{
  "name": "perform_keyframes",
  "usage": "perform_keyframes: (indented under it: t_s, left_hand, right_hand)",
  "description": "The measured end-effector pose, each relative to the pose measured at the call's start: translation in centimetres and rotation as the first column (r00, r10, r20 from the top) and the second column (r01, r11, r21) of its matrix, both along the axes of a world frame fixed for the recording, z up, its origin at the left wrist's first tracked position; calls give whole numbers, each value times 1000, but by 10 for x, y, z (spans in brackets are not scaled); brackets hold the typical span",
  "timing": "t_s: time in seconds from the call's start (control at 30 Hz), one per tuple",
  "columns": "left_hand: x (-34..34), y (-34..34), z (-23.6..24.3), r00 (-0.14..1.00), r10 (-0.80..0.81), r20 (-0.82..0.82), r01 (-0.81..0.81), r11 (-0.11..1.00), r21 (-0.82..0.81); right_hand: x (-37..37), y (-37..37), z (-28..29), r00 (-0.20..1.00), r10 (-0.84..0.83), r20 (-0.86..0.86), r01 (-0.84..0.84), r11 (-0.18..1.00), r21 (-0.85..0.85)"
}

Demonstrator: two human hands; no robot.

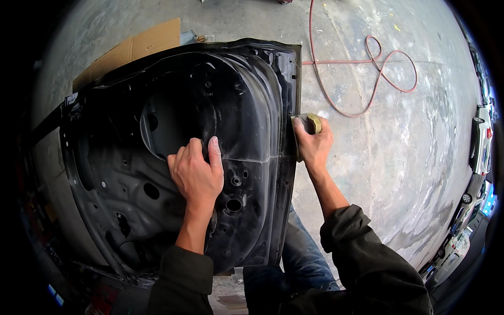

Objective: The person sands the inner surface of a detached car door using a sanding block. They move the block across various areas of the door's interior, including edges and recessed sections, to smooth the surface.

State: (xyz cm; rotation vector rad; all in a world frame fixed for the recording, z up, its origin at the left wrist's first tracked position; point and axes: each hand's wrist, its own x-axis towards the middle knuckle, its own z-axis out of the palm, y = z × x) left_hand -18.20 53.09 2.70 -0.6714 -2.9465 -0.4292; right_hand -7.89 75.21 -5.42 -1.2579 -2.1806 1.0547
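Observation:
A black metal car door panel [252, 131], with holes, recesses and pale scuffs, lies with its inner side up and fills the middle and left of the view. My left hand [195, 173] rests on it by the large opening, fingers curled onto the metal and gripping it. At the panel's right edge, my right hand [313, 144] grips a sanding block [314, 122] with a yellowish body and a dark grey sheet, held against that edge. The block's face against the metal is hidden.
A flat piece of cardboard [152, 37] shows behind the door. A red hose [341, 113] lies in loops on the grey concrete floor [378, 157] to the right. Several parked cars [478, 142] stand along the far right. My jeans-clad legs [304, 252] are below the panel's edge.

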Motion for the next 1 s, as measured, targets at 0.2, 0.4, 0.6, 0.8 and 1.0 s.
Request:
perform_keyframes:
  t_s: [0.2,0.4,0.6,0.8,1.0]
  left_hand:
    - [-1,-2,-1,1000,4,-7,-4,1000,10]
    - [-1,2,-2,1000,5,21,-5,1000,3]
    - [-1,-1,-1,1000,9,8,-10,1000,21]
    - [-1,-1,-4,1000,8,30,-9,1000,21]
    - [-2,0,-3,1000,2,15,-3,999,43]
  right_hand:
    - [-41,22,-7,980,154,-126,-135,980,146]
    - [-63,46,-27,977,153,-146,-114,963,244]
    - [-64,42,-8,979,157,-131,-141,982,124]
    - [-65,39,-26,986,89,-142,-64,983,174]
    - [-87,59,-4,986,140,-90,-136,989,53]
